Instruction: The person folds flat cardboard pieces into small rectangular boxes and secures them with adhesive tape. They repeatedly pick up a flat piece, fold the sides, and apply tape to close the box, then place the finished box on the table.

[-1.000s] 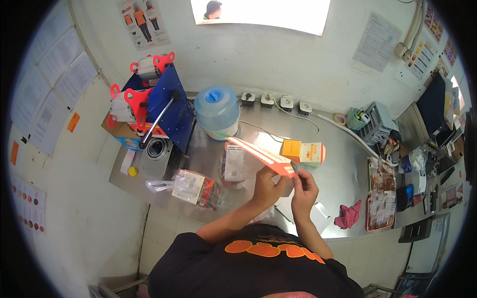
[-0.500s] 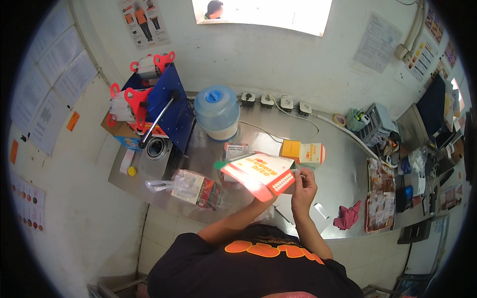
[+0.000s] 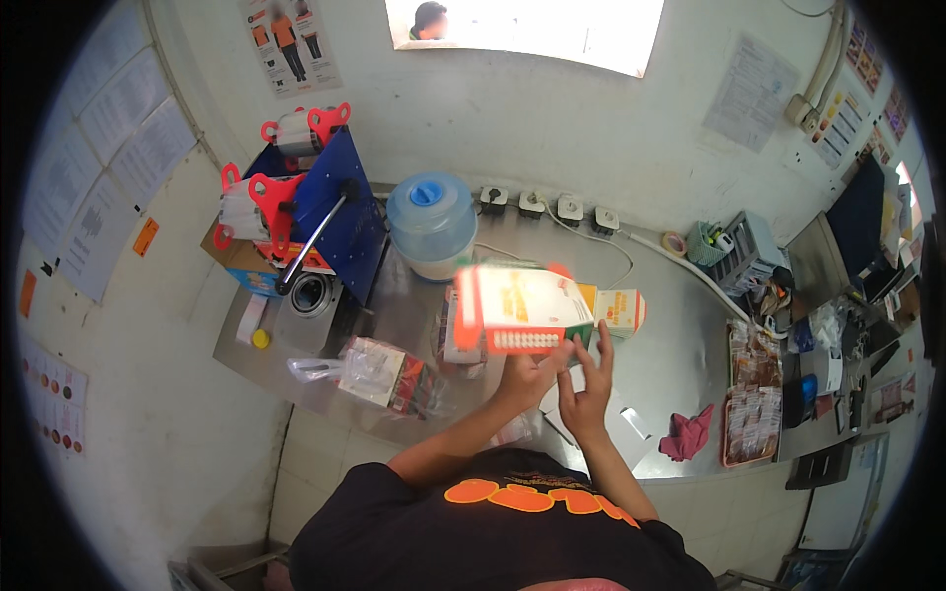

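A carton box (image 3: 532,299), white with orange lettering, red edges and a green end, is tilted above the table and slightly blurred. My left hand (image 3: 529,382) is closed on its near side from below, with most of its fingers hidden behind the carton. My right hand (image 3: 587,386) is at the green right end, fingers stretched and apart, the tips touching or very near the box corner. Behind the carton on the table lies a similar box (image 3: 621,310) in white and orange. A plastic-wrapped stack of printed packaging (image 3: 384,377) rests to the left.
On the metal table (image 3: 680,345) stand a blue-lidded water container (image 3: 431,222) and a blue sealing machine with a lever (image 3: 340,217). A crumpled red cloth (image 3: 687,432) and trays of sachets (image 3: 754,384) are at right. Several sockets (image 3: 569,209) line the wall.
The carton has turned and shifted slightly, its green end swinging from the left to the right side. My right hand's fingers have spread from a pinch. My left hand has come into clearer view.
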Available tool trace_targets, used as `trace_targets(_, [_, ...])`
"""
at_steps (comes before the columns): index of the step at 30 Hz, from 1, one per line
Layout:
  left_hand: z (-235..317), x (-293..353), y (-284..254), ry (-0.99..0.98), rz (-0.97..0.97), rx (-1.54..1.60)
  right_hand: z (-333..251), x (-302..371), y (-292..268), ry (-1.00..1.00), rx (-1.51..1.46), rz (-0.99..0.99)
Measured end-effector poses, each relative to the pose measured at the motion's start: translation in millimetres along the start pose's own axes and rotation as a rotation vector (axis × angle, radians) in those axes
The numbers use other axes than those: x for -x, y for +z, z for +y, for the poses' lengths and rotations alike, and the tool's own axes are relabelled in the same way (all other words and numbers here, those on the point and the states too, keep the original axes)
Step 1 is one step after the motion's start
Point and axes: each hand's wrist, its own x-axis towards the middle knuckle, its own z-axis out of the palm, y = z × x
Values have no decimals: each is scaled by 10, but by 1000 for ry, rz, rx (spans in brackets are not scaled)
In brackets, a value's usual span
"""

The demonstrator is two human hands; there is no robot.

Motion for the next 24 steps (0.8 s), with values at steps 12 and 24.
trace_targets(12, [422, -209, -303, 280, -374, -899, -63, -300, -288, 328, -161, -283])
trace_targets(24, [736, -450, -476, 550, -292, -538, 14, -228, -356, 373, -390, -19])
